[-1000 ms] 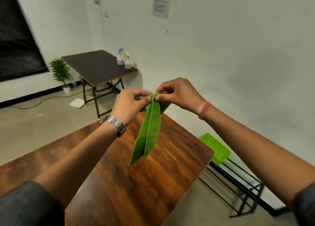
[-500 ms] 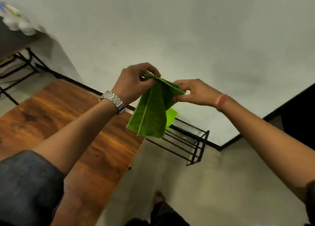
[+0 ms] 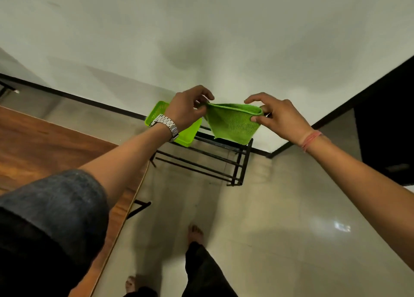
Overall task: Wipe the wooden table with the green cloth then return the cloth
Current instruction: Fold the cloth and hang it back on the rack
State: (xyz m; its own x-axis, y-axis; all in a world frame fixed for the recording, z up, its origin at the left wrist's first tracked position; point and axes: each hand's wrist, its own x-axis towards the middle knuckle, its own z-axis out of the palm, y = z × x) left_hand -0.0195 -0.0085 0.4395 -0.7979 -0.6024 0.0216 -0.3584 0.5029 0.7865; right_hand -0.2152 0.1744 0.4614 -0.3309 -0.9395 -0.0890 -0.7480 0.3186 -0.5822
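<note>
Folded green cloth (image 3: 233, 123) between both hands (image 3: 231, 115).

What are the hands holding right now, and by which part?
The green cloth, folded, held in the air by its top corners: left hand pinches one, right hand the other.

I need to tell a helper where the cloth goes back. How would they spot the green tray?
Find the black metal rack against the white wall, just past the wooden table. The green tray sits on its top at the table end, the only bright plastic thing there, shallow and rimmed, unlike the green cloth.
</note>
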